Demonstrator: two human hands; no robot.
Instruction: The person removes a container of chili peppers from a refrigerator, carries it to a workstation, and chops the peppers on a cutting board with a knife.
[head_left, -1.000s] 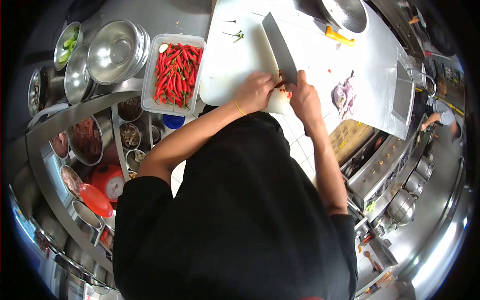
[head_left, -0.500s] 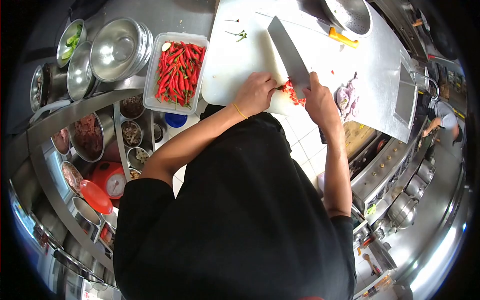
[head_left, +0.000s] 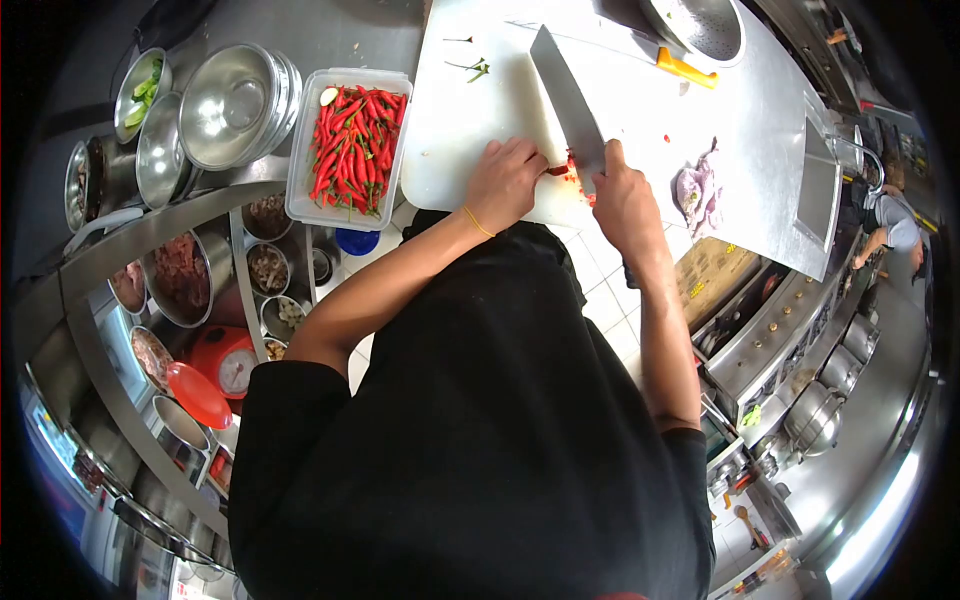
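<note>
On the white cutting board [head_left: 450,120], my left hand [head_left: 506,182] has its fingers closed on a red chili [head_left: 558,170]. My right hand [head_left: 626,202] grips a wide cleaver [head_left: 572,100], its blade pointing away from me, just right of the chili. Chopped red pieces [head_left: 574,180] lie by the blade, partly hidden by it and my right hand. Green stems [head_left: 478,70] rest farther up the board. To the left of the board stands a clear plastic container [head_left: 296,190] full of whole red chilies [head_left: 355,145].
Stacked metal bowls [head_left: 230,105] stand at the left. A yellow-handled knife [head_left: 686,68] and a metal colander [head_left: 712,30] are at the upper right. Pale purplish food [head_left: 698,190] lies right of my right hand. Another person [head_left: 895,235] is at the far right.
The cleaver and my right hand have shifted slightly left, closer to my left hand. More red chili shows at my left fingertips, and fewer chopped pieces are visible.
</note>
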